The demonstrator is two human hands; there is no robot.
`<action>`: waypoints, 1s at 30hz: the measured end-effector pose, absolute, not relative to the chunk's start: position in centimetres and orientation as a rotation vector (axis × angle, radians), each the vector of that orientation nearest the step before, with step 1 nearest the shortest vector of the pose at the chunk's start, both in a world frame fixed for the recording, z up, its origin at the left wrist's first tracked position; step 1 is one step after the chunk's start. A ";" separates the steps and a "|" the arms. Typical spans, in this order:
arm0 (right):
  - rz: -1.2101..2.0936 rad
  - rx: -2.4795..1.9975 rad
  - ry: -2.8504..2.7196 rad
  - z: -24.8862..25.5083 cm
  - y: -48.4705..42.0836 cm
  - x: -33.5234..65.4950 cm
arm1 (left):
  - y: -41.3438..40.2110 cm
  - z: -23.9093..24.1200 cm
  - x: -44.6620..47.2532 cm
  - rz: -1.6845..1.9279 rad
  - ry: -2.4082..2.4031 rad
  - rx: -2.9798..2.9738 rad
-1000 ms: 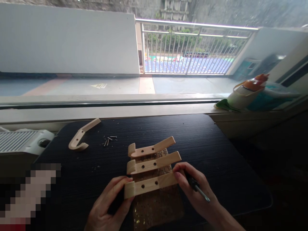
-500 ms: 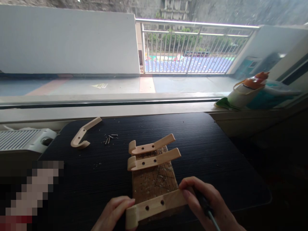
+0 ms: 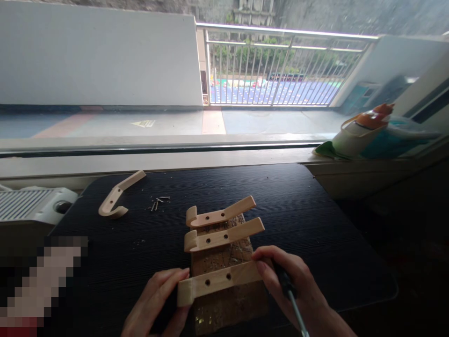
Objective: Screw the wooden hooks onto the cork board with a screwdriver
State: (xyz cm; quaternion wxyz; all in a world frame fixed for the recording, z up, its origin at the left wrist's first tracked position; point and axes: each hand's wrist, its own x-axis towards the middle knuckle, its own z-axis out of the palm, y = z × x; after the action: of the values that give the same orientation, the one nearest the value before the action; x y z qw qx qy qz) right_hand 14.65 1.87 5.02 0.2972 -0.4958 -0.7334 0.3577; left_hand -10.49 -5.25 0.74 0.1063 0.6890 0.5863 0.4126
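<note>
A pale wooden hook [image 3: 217,279] with two holes lies across a brown wooden board [image 3: 224,306]. My left hand [image 3: 157,295] grips its curled left end. The fingers of my right hand [image 3: 291,276] pinch its straight right end, while a screwdriver [image 3: 293,297] with a dark handle is tucked in the same hand, its metal shaft pointing down toward me. Farther up the board sit two similar hooks, a nearer one [image 3: 217,237] and a farther one [image 3: 215,215], side by side with what look like screws in their holes. The board's surface carries small holes and drawn lines.
On the black table [image 3: 298,210], a loose wooden hook [image 3: 111,202] lies at the left, beside several small screws [image 3: 156,203]. A white slatted unit [image 3: 38,203] stands left of the table. Beyond is the window sill, holding a white and orange container [image 3: 358,133].
Both hands have shifted the nearest hook up the board, closer to the other two. More of the board shows below it now. The screwdriver has stayed in my right hand.
</note>
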 end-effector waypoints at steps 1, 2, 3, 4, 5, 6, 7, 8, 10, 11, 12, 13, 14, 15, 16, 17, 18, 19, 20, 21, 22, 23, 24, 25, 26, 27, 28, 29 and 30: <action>0.952 -1.321 -1.946 5.0 2.0 14.6 | -5.1 0.8 -10.5 1.222 1.732 2.035; 0.952 -1.326 -1.941 4.9 2.1 14.5 | -5.0 0.9 -10.4 1.227 1.740 2.034; 0.951 -1.332 -1.938 4.9 2.1 14.5 | -4.8 0.9 -10.3 1.235 1.753 2.030; 0.948 -1.336 -1.935 4.8 2.2 14.5 | -4.7 1.0 -10.3 1.244 1.763 2.026; 0.944 -1.338 -1.930 4.8 2.3 14.4 | -4.7 1.0 -10.2 1.256 1.767 2.028; 0.942 -1.337 -1.925 4.7 2.4 14.4 | -4.6 0.9 -10.2 1.258 1.766 2.032; 0.942 -1.336 -1.918 4.7 2.4 14.4 | -4.6 0.8 -10.2 1.259 1.766 2.038; 0.944 -1.333 -1.911 4.6 2.4 14.4 | -4.5 0.7 -10.3 1.255 1.762 2.046; 0.951 -1.345 -1.891 4.4 2.5 14.5 | -4.5 0.2 -10.5 1.253 1.740 2.069; 0.952 -1.363 -1.877 4.3 2.5 14.5 | -4.5 0.0 -10.6 1.254 1.731 2.074; 0.956 -1.380 -1.865 4.2 2.5 14.6 | -4.6 -0.3 -10.6 1.259 1.724 2.075; 0.969 -1.394 -1.858 4.1 2.5 14.6 | -4.6 -0.5 -10.7 1.270 1.718 2.076; 0.989 -1.405 -1.851 4.0 2.5 14.6 | -4.6 -0.7 -10.7 1.271 1.718 2.072; 1.013 -1.411 -1.845 3.9 2.4 14.6 | -4.6 -0.8 -10.7 1.271 1.722 2.070; 1.040 -1.409 -1.839 3.8 2.4 14.6 | -4.6 -0.9 -10.7 1.269 1.724 2.073; 1.062 -1.403 -1.832 3.8 2.4 14.6 | -4.6 -0.8 -10.7 1.270 1.726 2.080; 1.076 -1.393 -1.827 3.9 2.5 14.6 | -4.6 -0.8 -10.6 1.267 1.733 2.085; 1.075 -1.384 -1.820 3.9 2.5 14.5 | -4.6 -0.7 -10.6 1.266 1.737 2.091; 1.067 -1.376 -1.818 4.0 2.6 14.4 | -4.5 -0.6 -10.5 1.273 1.739 2.097; 1.055 -1.366 -1.823 4.1 2.6 14.4 | -4.4 -0.5 -10.5 1.287 1.739 2.101; 1.040 -1.355 -1.828 4.3 2.7 14.3 | -4.3 -0.5 -10.4 1.297 1.737 2.102; 1.026 -1.344 -1.832 4.4 2.7 14.3 | -4.2 -0.4 -10.4 1.308 1.734 2.101; 1.015 -1.335 -1.833 4.5 2.7 14.2 | -4.1 -0.4 -10.3 1.319 1.731 2.099; 1.007 -1.327 -1.832 4.6 2.7 14.2 | -4.0 -0.3 -10.2 1.333 1.728 2.095; 1.000 -1.326 -1.829 4.7 2.7 14.2 | -3.9 -0.3 -10.2 1.346 1.725 2.092; 0.991 -1.329 -1.823 4.7 2.7 14.1 | -3.9 -0.2 -10.1 1.357 1.724 2.088; 0.983 -1.335 -1.816 4.7 2.7 14.1 | -3.9 -0.2 -10.1 1.364 1.724 2.082; 0.977 -1.339 -1.811 4.7 2.7 14.1 | -3.8 -0.1 -10.0 1.365 1.723 2.076; 0.975 -1.337 -1.808 4.6 2.7 14.2 | -3.8 0.0 -9.9 1.357 1.722 2.070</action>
State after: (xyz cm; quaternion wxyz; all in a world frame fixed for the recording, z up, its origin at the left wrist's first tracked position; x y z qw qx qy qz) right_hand 14.17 2.69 4.61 0.3385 -0.5135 -0.6941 0.3741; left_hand -9.94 -3.81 -0.03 0.0629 0.6852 0.5699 0.4492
